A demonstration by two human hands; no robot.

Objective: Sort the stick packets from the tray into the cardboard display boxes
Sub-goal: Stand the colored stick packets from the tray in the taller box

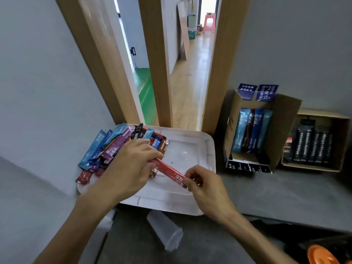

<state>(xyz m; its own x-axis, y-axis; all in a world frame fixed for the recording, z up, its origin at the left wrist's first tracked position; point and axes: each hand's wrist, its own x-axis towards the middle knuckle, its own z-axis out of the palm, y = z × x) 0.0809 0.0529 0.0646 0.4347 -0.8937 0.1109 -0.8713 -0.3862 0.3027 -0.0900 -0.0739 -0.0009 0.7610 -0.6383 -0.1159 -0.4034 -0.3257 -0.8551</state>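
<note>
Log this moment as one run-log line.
phase: sorting | left hand: pinches red packet | right hand: pinches its other end | location: over tray | blue-flap box: partly filled

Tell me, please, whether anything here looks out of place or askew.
Two things. A clear plastic cup lies tipped on its side just in front of the white tray. The packet pile spills over the tray's left rim instead of sitting inside it.

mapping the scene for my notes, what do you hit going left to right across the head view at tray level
pile of stick packets → red packet → right hand → box of blue packets → box of dark packets
</note>
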